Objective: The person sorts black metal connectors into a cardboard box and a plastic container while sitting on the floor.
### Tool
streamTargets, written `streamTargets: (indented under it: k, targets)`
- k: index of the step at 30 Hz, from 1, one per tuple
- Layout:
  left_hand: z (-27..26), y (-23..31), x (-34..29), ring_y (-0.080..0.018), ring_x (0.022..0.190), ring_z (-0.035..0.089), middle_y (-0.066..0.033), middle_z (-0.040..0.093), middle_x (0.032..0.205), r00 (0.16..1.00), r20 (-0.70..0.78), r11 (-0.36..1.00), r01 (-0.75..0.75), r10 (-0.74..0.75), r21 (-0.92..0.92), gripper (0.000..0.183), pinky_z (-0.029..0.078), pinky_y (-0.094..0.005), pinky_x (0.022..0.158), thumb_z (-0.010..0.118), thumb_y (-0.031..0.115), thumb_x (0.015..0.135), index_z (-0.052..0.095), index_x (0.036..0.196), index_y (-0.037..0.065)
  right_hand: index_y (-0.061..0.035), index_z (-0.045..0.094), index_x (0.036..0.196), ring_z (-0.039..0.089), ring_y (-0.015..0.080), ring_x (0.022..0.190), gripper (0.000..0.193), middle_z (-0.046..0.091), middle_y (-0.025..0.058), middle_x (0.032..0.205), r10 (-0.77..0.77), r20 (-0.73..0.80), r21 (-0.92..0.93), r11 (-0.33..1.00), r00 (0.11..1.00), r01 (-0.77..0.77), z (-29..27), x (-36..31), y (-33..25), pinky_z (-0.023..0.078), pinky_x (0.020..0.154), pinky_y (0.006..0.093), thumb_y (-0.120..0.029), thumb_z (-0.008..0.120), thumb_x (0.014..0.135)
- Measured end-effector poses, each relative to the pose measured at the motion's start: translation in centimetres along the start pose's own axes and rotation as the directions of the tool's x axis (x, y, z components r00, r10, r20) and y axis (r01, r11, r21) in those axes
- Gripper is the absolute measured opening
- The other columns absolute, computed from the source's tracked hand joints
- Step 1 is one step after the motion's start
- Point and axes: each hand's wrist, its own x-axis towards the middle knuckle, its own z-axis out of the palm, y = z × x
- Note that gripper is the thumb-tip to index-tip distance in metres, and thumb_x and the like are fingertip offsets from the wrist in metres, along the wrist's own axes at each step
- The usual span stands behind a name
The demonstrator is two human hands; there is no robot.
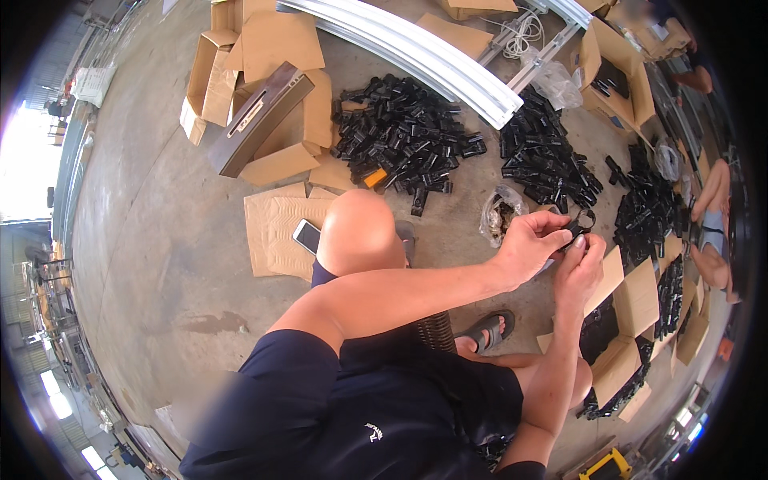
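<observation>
My left hand [528,246] and my right hand [581,268] meet over the floor, right of centre. Between their fingertips is a small black part with a ring-shaped end [586,218], which points away from me. The left thumb and fingers pinch it from the left, and the right fingers close on it from below. Fingers cover most of its body. Just left of the hands lies an open clear plastic bag [502,214] with small brownish pieces inside. Beyond them spreads a pile of black parts [548,152].
Another black pile [404,132] lies further left, near a long white metal profile [416,48]. Open cartons [636,300] stand at my right, one holding black parts. A phone [306,236] rests on flattened cardboard [272,232]. Another person [710,216] sits at far right.
</observation>
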Motion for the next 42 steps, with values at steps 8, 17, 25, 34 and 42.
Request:
streamTargets:
  k: [8,17,25,34,42]
  targets:
    - [-0.4,-0.2,0.2,-0.0102,0.092,0.067,-0.0067,0.071,0.109,0.998,-0.055,1.0,-0.016,0.017,0.02,0.026,0.061,-0.0264,0.078,0.067,0.005,0.098,0.066,0.122,-0.003,-0.0013,0.06,0.098,0.063,0.0384,0.07,0.026,0.062,0.0195,0.078,-0.002,0.135,-0.092,0.996,0.991,0.015,0.0,0.2,1.5,0.047,0.06,0.0466,-0.026,0.054,0.105]
    - [-0.5,0.2,0.1,-0.0093,0.09,0.067,-0.0069,0.071,0.107,0.999,0.024,0.99,-0.033,0.03,0.139,0.027,0.06,-0.0256,0.078,0.067,0.004,0.097,0.065,0.123,-0.005,0.0003,0.06,0.103,0.061,0.0339,0.066,0.027,0.064,0.0206,0.08,0.071,0.103,0.089,0.993,0.992,-0.08,-0.1,-0.3,1.0,0.046,0.059,0.0444,-0.023,0.048,0.108]
    - [-0.4,0.3,0.3,-0.0103,0.091,0.067,-0.0083,0.071,0.105,0.999,0.007,0.997,-0.049,0.048,0.063,0.029,0.061,-0.0267,0.079,0.067,0.003,0.096,0.064,0.124,-0.007,0.0005,0.058,0.089,0.056,0.0247,0.057,0.035,0.059,0.0137,0.067,0.115,0.135,0.158,0.978,0.984,-0.135,0.2,0.0,0.6,0.042,0.053,0.0383,-0.026,0.046,0.109]
    - [-1.8,0.1,0.8,-0.0122,0.089,0.068,-0.0085,0.071,0.105,0.995,-0.087,0.982,0.056,-0.041,0.178,0.025,0.061,-0.0268,0.076,0.066,0.005,0.097,0.067,0.121,-0.003,0.0003,0.06,0.083,0.06,0.0266,0.058,0.037,0.063,0.0132,0.067,0.34,0.375,0.252,0.858,0.863,-0.448,0.2,-0.7,0.7,0.047,0.057,0.0421,-0.028,0.053,0.106]
    - [-12.0,3.1,7.6,-0.0178,0.104,0.061,-0.011,0.065,0.119,0.753,-0.498,0.885,-0.239,0.429,0.401,0.047,0.05,-0.0292,0.089,0.066,0.006,0.096,0.049,0.14,-0.002,-0.0064,0.066,0.095,0.068,0.0353,0.082,0.019,0.071,0.013,0.092,0.063,0.583,0.104,0.983,0.81,-0.151,-1.2,-1.3,-1.8,0.052,0.07,0.0443,-0.025,0.068,0.094]
